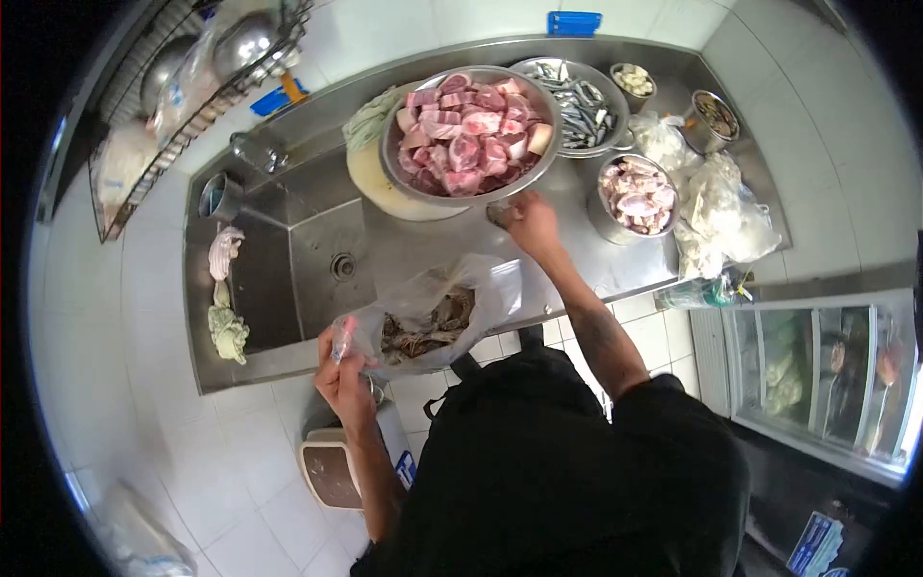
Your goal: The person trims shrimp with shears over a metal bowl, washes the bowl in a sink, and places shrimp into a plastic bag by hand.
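My left hand (343, 380) grips the gathered edge of a clear plastic bag (495, 288). Inside the bag lie brown-grey pieces (428, 327) that look like raw shrimp. Over the steel counter, my right hand (531, 226) is closed at the front of a large metal bowl. A small dark grey thing (498, 213) shows at its fingertips; its kind is unclear. The large bowl (387, 159) is heaped with raw meat chunks (464, 135) and stands partly over a round pale board (370, 183).
Behind stands a bowl of small silvery fish (579, 106). To the right are a pot of pale meat pieces (636, 197), two smaller metal containers and white plastic bags (716, 212). A sink (327, 240) lies left, a wire rack (183, 115) above it, a bin (330, 471) below.
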{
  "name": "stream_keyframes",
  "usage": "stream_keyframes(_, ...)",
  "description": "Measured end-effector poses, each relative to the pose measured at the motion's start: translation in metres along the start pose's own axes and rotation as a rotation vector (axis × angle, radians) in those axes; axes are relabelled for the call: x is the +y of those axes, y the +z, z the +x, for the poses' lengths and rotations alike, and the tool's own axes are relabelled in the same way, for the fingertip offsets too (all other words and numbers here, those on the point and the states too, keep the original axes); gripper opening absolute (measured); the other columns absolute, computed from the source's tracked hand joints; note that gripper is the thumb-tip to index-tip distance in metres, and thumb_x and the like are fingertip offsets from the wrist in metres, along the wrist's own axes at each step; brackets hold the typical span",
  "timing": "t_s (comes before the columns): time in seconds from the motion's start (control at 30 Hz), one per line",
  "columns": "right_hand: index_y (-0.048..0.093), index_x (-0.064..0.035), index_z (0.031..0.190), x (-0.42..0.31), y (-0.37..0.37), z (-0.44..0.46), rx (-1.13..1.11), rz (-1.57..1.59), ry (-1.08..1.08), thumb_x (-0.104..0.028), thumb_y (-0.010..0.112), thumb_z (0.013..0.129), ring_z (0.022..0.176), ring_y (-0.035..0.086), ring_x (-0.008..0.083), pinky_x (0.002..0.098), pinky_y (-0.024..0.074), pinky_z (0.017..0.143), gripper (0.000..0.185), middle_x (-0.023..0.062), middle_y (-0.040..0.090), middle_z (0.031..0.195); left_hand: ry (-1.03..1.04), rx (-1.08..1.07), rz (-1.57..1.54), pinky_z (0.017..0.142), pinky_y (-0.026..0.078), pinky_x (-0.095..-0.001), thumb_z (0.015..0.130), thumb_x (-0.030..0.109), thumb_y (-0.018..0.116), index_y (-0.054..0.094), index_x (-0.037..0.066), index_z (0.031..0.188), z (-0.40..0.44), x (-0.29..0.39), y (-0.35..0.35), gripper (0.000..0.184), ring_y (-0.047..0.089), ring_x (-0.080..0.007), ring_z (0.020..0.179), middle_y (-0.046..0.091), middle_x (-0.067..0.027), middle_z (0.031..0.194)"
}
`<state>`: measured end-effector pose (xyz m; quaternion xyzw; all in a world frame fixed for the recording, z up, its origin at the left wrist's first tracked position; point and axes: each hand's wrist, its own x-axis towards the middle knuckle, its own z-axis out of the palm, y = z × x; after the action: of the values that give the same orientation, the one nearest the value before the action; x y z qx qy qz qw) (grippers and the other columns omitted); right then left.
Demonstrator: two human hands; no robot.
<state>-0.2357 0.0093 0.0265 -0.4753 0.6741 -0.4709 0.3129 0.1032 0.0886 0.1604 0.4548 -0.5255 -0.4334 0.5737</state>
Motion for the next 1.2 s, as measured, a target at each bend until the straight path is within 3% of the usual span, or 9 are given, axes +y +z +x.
stream_keyframes(0.07, 0.048, -0.0094, 0.128, 0.025, 0.019, 0.018, -0.105, -0.848, 0.049, -0.022, 0.069, 0.081, 0.107, 0.059, 0.0357, 0.0446, 0.0497, 0.088, 0.053, 0.0192, 0.052, 0.129, 0.04, -0.034, 0.047, 0.053, 0.049, -0.0252, 0.073, -0.002, 0.051, 0.068, -0.011, 0.092, 0.003, 0.001, 0.008, 0.027, 0.059, -0.0147, 0.077, 0.06, -0.0196, 0.117)
stream_keyframes(0.27, 0.037, -0.0072, 0.135, 0.074, 0.028, 0.06, -0.363, -0.871, 0.074, -0.027, 0.068, 0.08, 0.114, 0.055, 0.0426, 0.0525, 0.0467, 0.093, 0.067, 0.0249, 0.049, 0.131, -0.058, -0.061, 0.235, 0.084, 0.044, -0.0357, 0.076, 0.007, 0.053, 0.069, -0.011, 0.079, 0.005, 0.013, 0.014, 0.024, 0.056, -0.0233, 0.099, 0.064, -0.0212, 0.111)
stream_keyframes(0.4, 0.039, -0.0021, 0.131, 0.067, -0.004, 0.076, -0.353, -0.725, 0.115, -0.025, 0.064, 0.082, 0.114, 0.055, 0.0434, 0.0518, 0.0477, 0.092, 0.059, 0.0248, 0.051, 0.126, 0.139, -0.197, 0.344, 0.069, 0.045, -0.0294, 0.08, 0.009, 0.051, 0.069, -0.009, 0.085, 0.006, 0.01, 0.012, 0.026, 0.056, -0.0183, 0.088, 0.062, -0.0159, 0.109)
stream_keyframes(0.73, 0.053, -0.0022, 0.113, 0.142, 0.014, 0.134, 0.375, -0.89, 0.053, -0.024, 0.049, 0.089, 0.109, 0.048, 0.0384, 0.0495, 0.0462, 0.089, 0.033, 0.0188, 0.049, 0.116, 0.044, -0.098, 0.304, 0.055, 0.048, -0.0242, 0.085, 0.007, 0.048, 0.067, -0.007, 0.108, -0.007, -0.009, -0.005, 0.033, 0.05, -0.0069, 0.069, 0.061, -0.0124, 0.115)
stream_keyframes(0.83, 0.055, -0.0063, 0.118, 0.144, 0.011, 0.142, 0.285, -0.909, 0.193, -0.027, 0.044, 0.093, 0.112, 0.05, 0.0376, 0.0509, 0.045, 0.09, 0.035, 0.0187, 0.051, 0.119, 0.001, -0.053, 0.264, 0.064, 0.05, -0.028, 0.083, 0.009, 0.048, 0.069, -0.007, 0.102, -0.007, -0.005, -0.001, 0.032, 0.054, -0.0116, 0.078, 0.064, -0.0134, 0.112)
stream_keyframes(0.9, 0.054, -0.0055, 0.121, 0.152, 0.009, 0.142, 0.306, -0.892, 0.27, -0.026, 0.046, 0.092, 0.109, 0.055, 0.0368, 0.0516, 0.0444, 0.092, 0.037, 0.0201, 0.053, 0.12, 0.047, -0.099, 0.388, 0.093, 0.037, -0.0372, 0.08, 0.008, 0.051, 0.068, -0.005, 0.077, -0.008, 0.001, 0.0, 0.022, 0.055, -0.0219, 0.101, 0.067, -0.0174, 0.107)
stream_keyframes(0.97, 0.055, -0.0004, 0.116, 0.231, 0.007, 0.128, 0.304, -1.041, -0.362, -0.02, 0.054, 0.088, 0.101, 0.057, 0.0371, 0.0496, 0.0439, 0.09, 0.035, 0.0197, 0.058, 0.113, 0.124, -0.084, 0.389, 0.104, 0.032, -0.0395, 0.079, 0.006, 0.052, 0.069, -0.005, 0.073, -0.01, 0.008, 0.008, 0.021, 0.055, -0.0244, 0.108, 0.068, -0.0181, 0.105)
stream_keyframes(1.07, 0.064, 0.0024, 0.106, 0.147, -0.028, 0.091, 0.315, -0.506, -0.081, -0.023, 0.07, 0.074, 0.079, 0.062, 0.0435, 0.0463, 0.0505, 0.071, 0.041, 0.0238, 0.065, 0.086, 0.092, -0.177, 0.403, 0.083, 0.046, -0.0289, 0.081, 0.001, 0.053, 0.07, -0.004, 0.103, -0.009, 0.001, -0.008, 0.029, 0.054, -0.0183, 0.107, 0.059, -0.0128, 0.121)
stream_keyframes(1.2, 0.062, -0.001, 0.099, 0.036, -0.058, 0.001, 0.203, 0.235, 0.085, -0.008, 0.067, 0.081, 0.069, 0.061, 0.0158, 0.0317, 0.0524, 0.063, 0.02, 0.0054, 0.059, 0.073, -0.061, -0.094, 0.155, 0.076, 0.047, -0.025, 0.082, -0.005, 0.051, 0.066, -0.001, 0.116, -0.007, 0.006, 0.003, 0.037, 0.055, -0.014, 0.101, 0.054, -0.01, 0.125)
